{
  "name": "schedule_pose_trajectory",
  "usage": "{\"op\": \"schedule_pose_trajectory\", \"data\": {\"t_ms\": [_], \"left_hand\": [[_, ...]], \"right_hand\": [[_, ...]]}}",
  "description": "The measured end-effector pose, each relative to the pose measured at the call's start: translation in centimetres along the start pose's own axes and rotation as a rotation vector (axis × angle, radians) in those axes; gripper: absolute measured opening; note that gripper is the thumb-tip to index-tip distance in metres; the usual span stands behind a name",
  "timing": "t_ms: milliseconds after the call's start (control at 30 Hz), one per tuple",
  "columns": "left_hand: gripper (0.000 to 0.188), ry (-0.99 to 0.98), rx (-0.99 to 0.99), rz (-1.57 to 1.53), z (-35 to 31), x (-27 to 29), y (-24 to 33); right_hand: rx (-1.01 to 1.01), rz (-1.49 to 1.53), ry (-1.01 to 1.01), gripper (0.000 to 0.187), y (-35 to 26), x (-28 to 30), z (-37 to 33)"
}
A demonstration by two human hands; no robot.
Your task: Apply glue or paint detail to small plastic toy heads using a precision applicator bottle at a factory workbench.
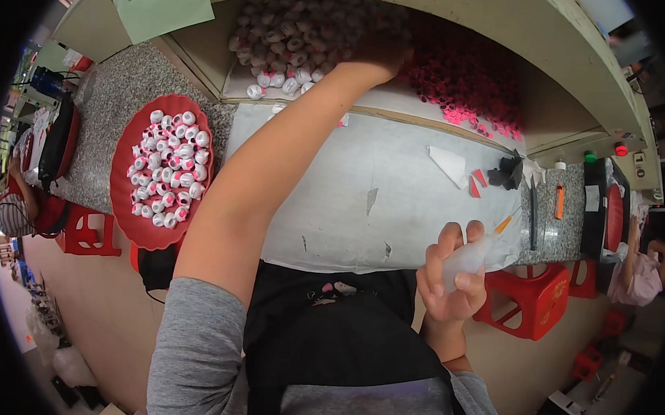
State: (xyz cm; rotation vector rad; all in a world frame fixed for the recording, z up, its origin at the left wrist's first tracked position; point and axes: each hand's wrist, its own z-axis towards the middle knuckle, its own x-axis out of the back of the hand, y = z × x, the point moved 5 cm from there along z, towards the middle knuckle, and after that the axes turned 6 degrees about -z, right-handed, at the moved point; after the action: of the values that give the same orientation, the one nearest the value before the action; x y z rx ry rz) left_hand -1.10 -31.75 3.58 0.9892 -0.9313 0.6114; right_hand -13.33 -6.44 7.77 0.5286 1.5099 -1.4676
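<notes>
My left hand (384, 52) reaches far forward into a low shelf bay, at the line between a heap of small white rounded parts (280, 38) and a spread of small pink pieces (464, 83). Shade and blur hide its fingers. In my right hand (452, 279), near the table's front edge, is a translucent squeeze bottle (463, 264) with an orange nozzle tip pointing up and to the right; my fingers wrap around it. Left of my left forearm, a red scalloped tray (129, 198) holds many white parts with pink bits on them. A white sheet (333, 185) covers the worktop between my arms.
Toward the right lie a white paper scrap (447, 166), red scraps (476, 182), a crumpled black piece (506, 172), a dark stick (534, 216) and an orange-handled tool (560, 201). Red stools (525, 301) stand by the table. Other people sit at both sides.
</notes>
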Motion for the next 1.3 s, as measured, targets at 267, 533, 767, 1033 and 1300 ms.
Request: {"op": "schedule_pose_trajectory", "data": {"t_ms": [267, 533, 767, 1033, 1300], "left_hand": [[0.017, -0.242, -0.011, -0.127, -1.7, 0.4, 0.8], [0.022, -0.048, -0.063, -0.295, -4.0, 2.6, 1.3], [0.022, 0.170, 0.036, -0.308, -6.8, 5.5, 2.1], [0.021, 0.118, 0.361, -1.879, -17.2, 3.8, 4.4], [0.033, 0.298, 0.280, -1.800, -21.7, 2.8, 6.1]], "right_hand": [[-0.010, -0.068, 0.039, 0.040, 0.8, 0.3, 0.2], [-0.008, -0.301, 0.072, 0.035, 0.5, 0.2, 0.7], [0.075, -0.491, 0.150, 0.037, 0.0, 0.9, 1.7], [0.139, -0.782, 0.280, 0.037, -0.4, 1.0, 1.5], [0.412, -0.609, 0.421, 0.038, -1.2, 0.3, 2.5]]}}
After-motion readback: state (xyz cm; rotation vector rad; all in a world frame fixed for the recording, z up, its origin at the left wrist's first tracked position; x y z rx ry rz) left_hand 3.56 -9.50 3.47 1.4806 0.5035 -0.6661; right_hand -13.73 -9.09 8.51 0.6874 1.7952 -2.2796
